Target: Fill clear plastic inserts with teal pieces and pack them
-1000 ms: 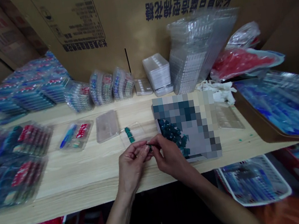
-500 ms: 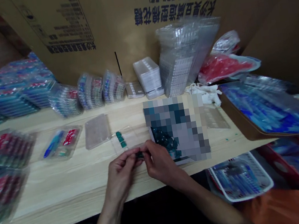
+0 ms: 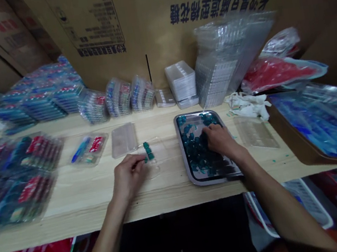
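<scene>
My left hand (image 3: 129, 177) is closed in a pinch, with a small teal piece (image 3: 145, 160) at its fingertips. It is at the left edge of a clear plastic tray (image 3: 159, 148), where several teal blocks (image 3: 148, 150) sit in a short column. My right hand (image 3: 220, 138) reaches into a metal tray (image 3: 183, 151) of loose teal pieces (image 3: 196, 149). Its fingers are curled down among them, and whatever they hold is hidden. To the left of the clear tray lies a frosted plastic lid or case (image 3: 123, 140).
A filled clear pack (image 3: 89, 149) lies at left, near stacks of similar packs (image 3: 37, 153). Along the back stand piles of clear trays (image 3: 181, 82) before a big carton (image 3: 153, 30). White gloves (image 3: 247, 105) and a box of blue packets (image 3: 321, 123) are at right.
My right hand has left my left hand and moved right into the metal tray. My left hand has gone to the column of teal blocks. The whole view has shifted.
</scene>
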Demonstrator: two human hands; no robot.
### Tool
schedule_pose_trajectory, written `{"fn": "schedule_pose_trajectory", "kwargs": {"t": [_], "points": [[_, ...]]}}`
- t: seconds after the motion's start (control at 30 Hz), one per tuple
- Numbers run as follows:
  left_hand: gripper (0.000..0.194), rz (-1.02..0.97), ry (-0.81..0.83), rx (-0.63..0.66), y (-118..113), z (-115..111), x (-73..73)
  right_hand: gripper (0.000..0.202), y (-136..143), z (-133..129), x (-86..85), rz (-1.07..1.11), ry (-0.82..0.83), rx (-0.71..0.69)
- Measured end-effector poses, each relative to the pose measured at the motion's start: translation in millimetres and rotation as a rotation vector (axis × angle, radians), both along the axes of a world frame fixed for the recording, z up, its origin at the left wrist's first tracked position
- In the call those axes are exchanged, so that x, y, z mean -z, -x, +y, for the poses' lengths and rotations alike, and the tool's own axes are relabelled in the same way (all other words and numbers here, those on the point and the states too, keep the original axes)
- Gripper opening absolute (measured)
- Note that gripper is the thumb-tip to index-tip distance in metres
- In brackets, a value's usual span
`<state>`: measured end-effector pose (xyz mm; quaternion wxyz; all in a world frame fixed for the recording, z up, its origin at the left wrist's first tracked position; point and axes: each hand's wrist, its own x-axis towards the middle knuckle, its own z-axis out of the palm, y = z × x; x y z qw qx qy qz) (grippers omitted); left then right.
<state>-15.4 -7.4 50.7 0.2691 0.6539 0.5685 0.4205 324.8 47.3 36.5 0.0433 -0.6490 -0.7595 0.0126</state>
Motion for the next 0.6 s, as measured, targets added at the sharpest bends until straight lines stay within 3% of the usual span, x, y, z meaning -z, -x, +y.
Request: {"fn": "schedule_pose_trajectory", "kwargs": {"t": [0.13,0.23,0.47,0.6], "points": [[0.023,0.207,-0.078,0.178,-14.4,7.2,11.5,0.024,2.7,-10.6,1.6,0.099,-0.074,0.086],[0.025,0.301,-0.085,0.241,-18.6,10.7,19.5,0.021,10.4,-26.3,1.3,0.281,-0.112,0.105],[0.022,0.214,-0.035,0.153,-12.3,10.1,17.5,0.017,52.2,-63.6,-0.5,0.665,-0.137,-0.034],[0.018,0.118,0.028,0.176,-13.8,8.6,19.3,0.018,84.3,-74.6,-4.3,0.793,-0.098,-0.160]]}}
